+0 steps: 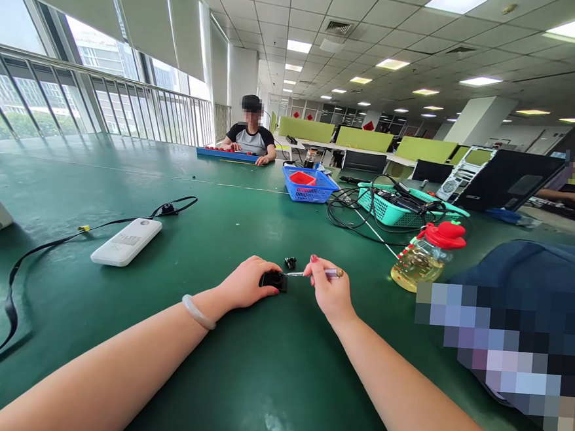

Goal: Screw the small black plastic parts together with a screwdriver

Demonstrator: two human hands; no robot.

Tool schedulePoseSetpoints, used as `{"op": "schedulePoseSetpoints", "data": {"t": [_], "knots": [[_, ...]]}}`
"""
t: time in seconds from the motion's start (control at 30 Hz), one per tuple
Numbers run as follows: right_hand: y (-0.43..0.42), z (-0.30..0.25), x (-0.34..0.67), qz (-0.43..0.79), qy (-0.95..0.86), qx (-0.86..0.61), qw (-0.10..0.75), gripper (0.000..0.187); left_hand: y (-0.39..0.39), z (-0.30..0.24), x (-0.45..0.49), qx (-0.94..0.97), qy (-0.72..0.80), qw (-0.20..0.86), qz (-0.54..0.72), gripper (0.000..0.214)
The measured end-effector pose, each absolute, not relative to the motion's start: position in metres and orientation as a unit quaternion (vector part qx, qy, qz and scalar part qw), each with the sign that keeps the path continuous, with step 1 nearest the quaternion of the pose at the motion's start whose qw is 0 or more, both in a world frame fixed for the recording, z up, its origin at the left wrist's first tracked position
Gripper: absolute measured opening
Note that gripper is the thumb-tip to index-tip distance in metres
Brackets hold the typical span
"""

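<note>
On the green table my left hand (pixel 250 282) is closed around a small black block-like part (pixel 274 281), its thumb on the near side and fingers on the far side. My right hand (pixel 330 287) pinches a screwdriver (pixel 333 272) with a pale, see-through handle. The thin metal shaft points left, and its tip meets the right end of the black part; the exact contact is too small to make out. Just beyond the shaft lie several tiny black pieces (pixel 291 263).
A white power bank (pixel 127 242) and a black strap (pixel 12 311) lie at left. A drink bottle (pixel 422 259), dark blue bag (pixel 534 279), blue basket (pixel 309 189) and green basket of cables (pixel 400 213) stand right and beyond. A person (pixel 252 134) sits across, behind a blue tray (pixel 230 155).
</note>
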State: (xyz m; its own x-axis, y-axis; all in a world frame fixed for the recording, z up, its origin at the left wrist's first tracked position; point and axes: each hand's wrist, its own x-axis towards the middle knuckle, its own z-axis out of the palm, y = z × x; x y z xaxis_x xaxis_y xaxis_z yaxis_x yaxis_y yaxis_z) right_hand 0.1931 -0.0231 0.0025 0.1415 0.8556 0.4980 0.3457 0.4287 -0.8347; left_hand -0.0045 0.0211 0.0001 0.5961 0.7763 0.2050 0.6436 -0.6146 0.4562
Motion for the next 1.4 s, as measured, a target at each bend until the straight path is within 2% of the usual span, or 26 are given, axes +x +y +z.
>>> {"op": "schedulePoseSetpoints", "data": {"t": [0.17,0.4,0.57,0.7,0.87,0.97,1.1,1.3,1.4], "knots": [[-0.019,-0.002,0.186,0.312,-0.601,-0.497,0.543,0.054,0.021,-0.001,-0.005,0.886,0.39,0.163,0.194,0.039],[-0.026,0.007,0.189,0.257,-0.527,-0.508,0.631,0.055,0.02,0.001,-0.004,0.887,0.391,0.157,0.187,0.038],[-0.013,-0.005,0.194,0.309,-0.507,-0.533,0.603,0.055,0.02,0.001,-0.005,0.886,0.397,0.158,0.181,0.038],[-0.008,-0.011,0.192,0.341,-0.538,-0.542,0.548,0.052,0.021,0.0,-0.005,0.888,0.395,0.158,0.174,0.04],[-0.018,0.0,0.189,0.286,-0.601,-0.542,0.514,0.049,0.021,-0.001,-0.005,0.89,0.394,0.152,0.17,0.041],[-0.026,0.007,0.189,0.229,-0.616,-0.514,0.551,0.048,0.021,-0.001,-0.005,0.889,0.397,0.154,0.169,0.042],[-0.031,0.011,0.191,0.223,-0.623,-0.467,0.586,0.05,0.022,-0.002,-0.005,0.89,0.394,0.155,0.171,0.042],[-0.031,0.011,0.194,0.186,-0.748,-0.418,0.481,0.044,0.025,-0.003,-0.004,0.895,0.381,0.153,0.175,0.044],[-0.031,0.012,0.197,0.19,-0.758,-0.409,0.471,0.044,0.024,-0.003,-0.003,0.893,0.386,0.154,0.171,0.045]]}}
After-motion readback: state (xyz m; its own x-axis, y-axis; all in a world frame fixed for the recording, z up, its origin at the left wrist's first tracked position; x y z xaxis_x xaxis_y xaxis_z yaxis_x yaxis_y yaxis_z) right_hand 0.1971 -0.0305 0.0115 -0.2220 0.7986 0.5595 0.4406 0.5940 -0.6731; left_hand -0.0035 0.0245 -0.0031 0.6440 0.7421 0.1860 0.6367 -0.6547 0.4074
